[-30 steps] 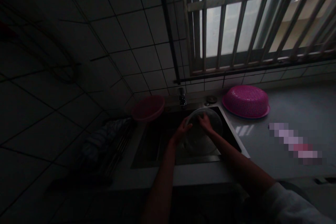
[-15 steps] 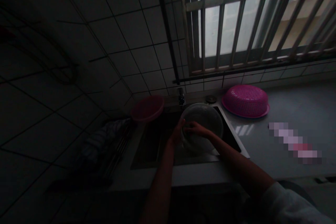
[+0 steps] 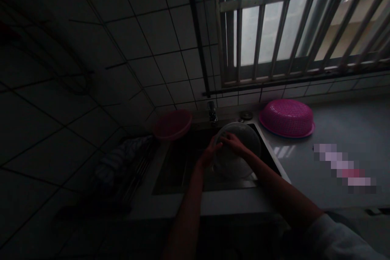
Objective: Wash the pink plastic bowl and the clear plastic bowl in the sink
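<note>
A large round greyish basin (image 3: 251,140) stands tilted over the right part of the sink (image 3: 170,174), with its open side towards me. My left hand (image 3: 209,153) is closed on the basin's left rim. Inside that same rim, my right hand (image 3: 234,143) presses against the inner wall with its fingers bent together. Whether a cloth or sponge is in those fingers is too dark to make out. The faucet (image 3: 212,112) rises just behind the basin.
On the counter at the right lies an upturned pink plastic basket (image 3: 286,118). A pink basin (image 3: 173,125) rests at the sink's back left corner. A small round dark lid-like object (image 3: 246,115) sits behind the sink. Striped cloth (image 3: 112,164) lies at the left. A barred window (image 3: 289,28) is above.
My right hand has moved up along the basin's inner left wall, towards the far rim. The left hand still grips the rim, and the view has shifted slightly.
</note>
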A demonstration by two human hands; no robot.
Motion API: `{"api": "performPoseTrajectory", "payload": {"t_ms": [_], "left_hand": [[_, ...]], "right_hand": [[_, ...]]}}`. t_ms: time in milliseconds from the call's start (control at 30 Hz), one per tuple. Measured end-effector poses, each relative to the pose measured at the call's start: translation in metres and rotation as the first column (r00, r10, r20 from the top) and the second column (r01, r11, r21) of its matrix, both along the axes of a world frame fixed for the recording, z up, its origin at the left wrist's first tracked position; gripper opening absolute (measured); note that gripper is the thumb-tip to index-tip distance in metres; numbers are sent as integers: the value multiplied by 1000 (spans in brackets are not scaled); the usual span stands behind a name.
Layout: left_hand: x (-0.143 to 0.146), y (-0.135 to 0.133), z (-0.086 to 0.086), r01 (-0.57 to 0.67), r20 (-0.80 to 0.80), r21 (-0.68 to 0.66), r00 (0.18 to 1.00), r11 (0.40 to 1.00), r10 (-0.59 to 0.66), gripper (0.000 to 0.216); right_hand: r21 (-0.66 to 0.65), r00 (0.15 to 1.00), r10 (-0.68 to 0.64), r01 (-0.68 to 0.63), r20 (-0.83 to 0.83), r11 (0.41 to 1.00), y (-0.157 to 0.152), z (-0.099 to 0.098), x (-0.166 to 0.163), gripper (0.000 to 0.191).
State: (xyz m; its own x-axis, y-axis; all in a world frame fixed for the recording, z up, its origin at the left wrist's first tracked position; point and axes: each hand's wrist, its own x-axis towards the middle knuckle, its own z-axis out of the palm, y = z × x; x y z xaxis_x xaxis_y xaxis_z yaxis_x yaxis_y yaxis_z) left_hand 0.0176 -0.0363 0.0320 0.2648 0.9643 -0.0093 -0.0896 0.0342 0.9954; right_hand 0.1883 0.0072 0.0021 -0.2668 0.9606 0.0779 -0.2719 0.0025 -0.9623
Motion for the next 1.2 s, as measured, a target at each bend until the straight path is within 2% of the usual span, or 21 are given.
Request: {"api": "performPoseTrajectory", "payload": {"t_ms": [67,133,233,300,367,400,467,567,633,700,800,867,933,967,1033,1100,1133,1167,1200], "left_hand": [[0,1,-1,-32,18,14,999,999,31,75],[0,1,-2,-45,39,19,998,999,44,72],[0,1,-4,-19,24,9,1000,1000,18,69],[0,1,-6,7,-23,-20,1000,1000,-8,69],[-1,2,-9,-1,-53,-56,999,998,-2,70],[-2,2,-9,-17,-49,-74,999,997,14,72],[-3,3,-10,-74,-10,-106,997,992,73,76],[-4,5,-8,-127,4,-110,992,986,129,86],[-3,5,-6,-129,-1,-65,992,990,129,83],[0,5,-5,-110,30,-27,993,994,111,75],[2,3,-6,-34,90,-54,995,998,39,74],[2,3,-7,2,84,-58,996,998,2,77],[0,3,-8,10,39,-25,999,1000,-9,78],[-1,4,-9,-1,15,-4,1000,1000,1,77],[-2,6,-10,-46,-21,20,999,999,47,76],[-3,7,-10,-104,-46,29,993,994,105,74],[-3,7,-9,-119,-54,30,991,992,121,73],[-2,7,-9,-120,-56,29,991,992,121,72],[-1,7,-8,-106,-51,22,993,994,107,71]], "right_hand": [[39,978,194,-197,78,980,-10,-2,-8,37],[31,971,221,-224,87,974,-12,-4,-12,36],[-42,1000,-28,29,13,999,-2,-3,-3,41],[-105,980,-194,189,-37,976,9,0,7,45],[-133,972,-219,207,-82,969,16,2,14,47],[-132,982,-166,153,-95,979,16,2,15,48],[-114,996,28,-37,-83,993,10,-1,12,47],[-88,939,342,-339,26,937,-6,-9,-1,45],[-64,914,400,-396,65,916,-12,-13,-9,42],[-25,945,324,-323,43,946,-11,-13,-13,41],[-47,998,28,-31,-59,998,4,-8,-6,44],[-107,983,-158,148,-97,983,13,-5,1,47],[-110,974,-204,193,-101,975,14,-7,4,50],[-88,986,-145,138,-84,987,10,-9,2,51],[-44,996,92,-92,-4,995,0,-15,-6,51],[-40,944,316,-313,94,949,-10,-20,-15,51],[-41,928,354,-352,113,935,-12,-20,-17,51],[-38,939,329,-327,104,944,-12,-19,-17,50],[-38,966,250,-248,69,968,-8,-17,-15,49]]}}
